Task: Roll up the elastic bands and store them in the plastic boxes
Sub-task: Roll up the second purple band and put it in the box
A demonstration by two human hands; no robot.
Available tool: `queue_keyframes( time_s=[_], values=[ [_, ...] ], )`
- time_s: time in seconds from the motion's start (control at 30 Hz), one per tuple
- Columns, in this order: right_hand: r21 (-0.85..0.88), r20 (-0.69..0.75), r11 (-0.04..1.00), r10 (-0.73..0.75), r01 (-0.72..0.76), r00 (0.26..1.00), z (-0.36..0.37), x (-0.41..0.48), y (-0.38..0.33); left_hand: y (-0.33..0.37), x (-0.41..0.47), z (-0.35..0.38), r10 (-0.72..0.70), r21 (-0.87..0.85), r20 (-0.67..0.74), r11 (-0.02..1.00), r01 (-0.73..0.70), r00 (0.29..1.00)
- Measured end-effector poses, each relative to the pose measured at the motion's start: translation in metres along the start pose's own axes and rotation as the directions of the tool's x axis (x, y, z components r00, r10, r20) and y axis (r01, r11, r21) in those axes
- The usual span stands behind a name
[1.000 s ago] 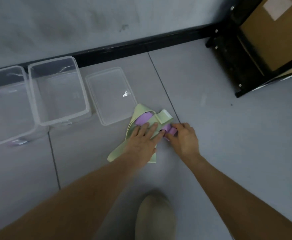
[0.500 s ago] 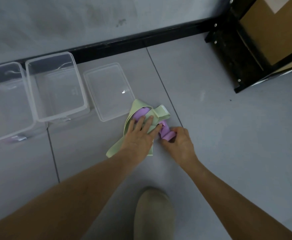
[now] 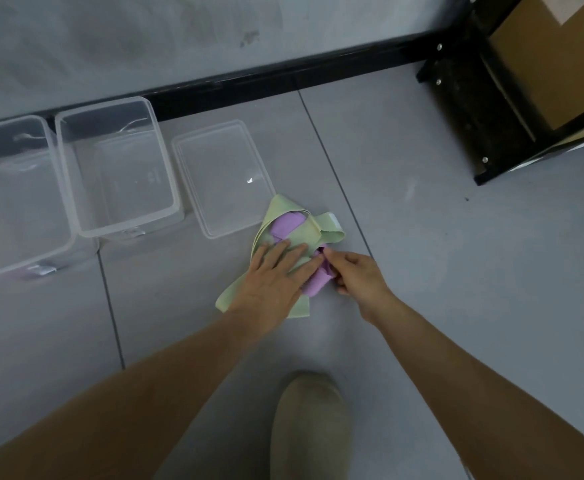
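Observation:
A pale green elastic band [image 3: 321,227] lies tangled with a purple elastic band [image 3: 286,224] on the grey floor. My left hand [image 3: 272,284] presses flat on the pile, fingers straight. Beside it, my right hand [image 3: 356,273] pinches the near end of the purple band between thumb and fingers. Two clear plastic boxes stand to the left: one [image 3: 65,174] with nothing in it, another [image 3: 51,258] at the frame's left edge. A clear lid [image 3: 186,181] lies between the boxes and the bands.
A black skirting [image 3: 249,81] runs along the wall behind the boxes. A black metal rack [image 3: 463,112] holding a cardboard box [image 3: 553,60] stands at the top right. A beige shoe [image 3: 309,427] is at the bottom centre.
My right hand has pulled the purple end toward me, so more of the purple band shows near my fingers. My left hand stays pressed on the pile.

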State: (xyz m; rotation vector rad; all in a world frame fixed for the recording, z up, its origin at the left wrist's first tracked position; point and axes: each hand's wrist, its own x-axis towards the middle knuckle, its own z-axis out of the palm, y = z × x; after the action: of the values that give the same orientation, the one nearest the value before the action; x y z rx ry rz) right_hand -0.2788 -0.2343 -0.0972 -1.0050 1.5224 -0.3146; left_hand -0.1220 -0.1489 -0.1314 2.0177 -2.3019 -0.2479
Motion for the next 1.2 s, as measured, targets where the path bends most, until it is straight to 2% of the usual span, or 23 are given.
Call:
queue_keyframes(
  time_s=[0.13,0.27,0.37,0.47,0.57,0.67,0.8,1.0,1.03,1.1,1.17,1.2],
  values=[
    [0.079,0.013,0.997,0.022,-0.023,1.0,0.0,0.003,-0.001,-0.001,0.002,-0.004,-0.003,0.013,0.075,1.0,0.002,0.997],
    [0.111,0.02,0.993,0.031,-0.033,0.999,-0.002,0.006,0.0,-0.002,0.002,-0.004,-0.002,0.003,0.03,1.0,0.002,1.0],
    [0.126,-0.003,0.991,0.041,-0.041,0.999,-0.006,0.008,0.003,-0.004,0.002,-0.002,0.008,0.022,0.035,1.0,-0.009,0.999],
    [0.15,0.036,0.987,0.045,-0.049,0.998,-0.009,0.008,0.007,-0.004,0.004,-0.003,0.013,0.065,0.064,0.998,-0.017,0.998],
    [0.075,0.071,0.996,0.033,-0.039,0.997,-0.015,0.004,0.007,-0.004,0.006,-0.001,0.004,0.111,0.084,0.994,-0.013,0.996],
    [0.005,0.03,1.0,-0.003,0.003,1.0,-0.025,-0.003,0.002,-0.002,0.007,0.0,-0.017,0.128,0.1,0.992,0.004,0.995],
    [0.069,0.022,0.997,-0.046,0.044,0.999,-0.033,-0.026,-0.008,0.002,0.01,-0.003,-0.049,0.137,0.168,0.99,0.026,0.985],
    [0.187,0.129,0.979,-0.107,0.081,0.986,-0.045,-0.062,-0.015,0.002,0.013,-0.018,-0.047,0.08,0.174,0.996,0.034,0.984],
    [0.215,0.148,0.973,-0.115,0.082,0.982,-0.045,-0.069,-0.018,0.001,0.014,-0.02,-0.03,0.056,0.155,0.998,0.022,0.987],
    [0.252,0.199,0.963,-0.145,0.093,0.969,-0.038,-0.081,-0.022,0.001,0.009,-0.031,-0.022,-0.057,0.012,0.998,0.022,1.0],
    [0.252,0.27,0.963,-0.169,0.099,0.948,-0.023,-0.092,-0.026,0.001,-0.009,-0.045,-0.096,-0.255,-0.199,0.966,0.043,0.975],
    [0.246,0.311,0.964,-0.174,0.098,0.934,-0.013,-0.097,-0.028,0.003,-0.021,-0.055,-0.19,-0.37,-0.241,0.925,0.091,0.952]
  ],
)
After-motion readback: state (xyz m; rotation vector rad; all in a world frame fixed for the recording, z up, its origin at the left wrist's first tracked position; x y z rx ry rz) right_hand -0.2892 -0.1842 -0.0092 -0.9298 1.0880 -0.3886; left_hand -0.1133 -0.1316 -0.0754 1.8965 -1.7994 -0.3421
